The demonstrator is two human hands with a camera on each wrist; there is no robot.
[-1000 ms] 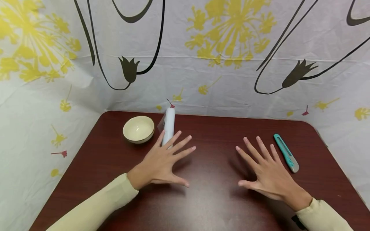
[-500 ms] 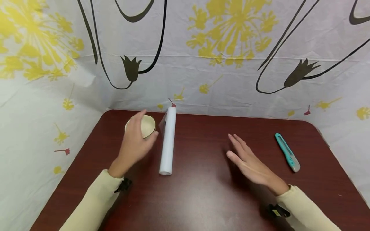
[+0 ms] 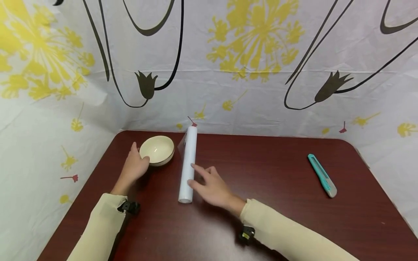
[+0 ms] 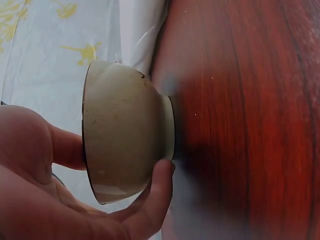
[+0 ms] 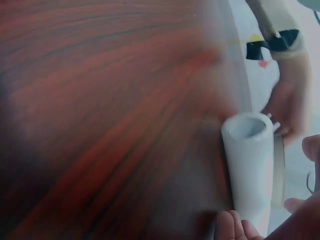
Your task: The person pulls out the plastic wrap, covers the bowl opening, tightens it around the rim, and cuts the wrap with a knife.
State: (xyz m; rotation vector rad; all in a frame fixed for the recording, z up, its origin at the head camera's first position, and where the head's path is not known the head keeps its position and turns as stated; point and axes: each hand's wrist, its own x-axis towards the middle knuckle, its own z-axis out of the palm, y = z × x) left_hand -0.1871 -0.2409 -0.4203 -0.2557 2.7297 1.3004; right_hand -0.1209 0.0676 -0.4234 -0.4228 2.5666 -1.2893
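My left hand (image 3: 134, 165) grips a cream bowl (image 3: 157, 149) with a thin dark rim at the far left of the table. In the left wrist view the thumb lies at the rim of the bowl (image 4: 125, 130), and fingers curl along its side to the foot. A roll of cling film (image 3: 188, 166), white with a loose clear flap, lies just right of the bowl. Over its near half is my right hand (image 3: 211, 186), thumb and forefinger extended. The right wrist view shows fingers beside the roll (image 5: 250, 165); contact is unclear.
A teal and grey box cutter (image 3: 322, 175) lies on the right part of the dark red wooden table (image 3: 254, 159). A white patterned cloth (image 3: 254, 98) hangs behind the table and along its sides.
From a spread pose, my left hand has gone to the bowl and taken hold of it. My right hand has moved left to the cling film roll.
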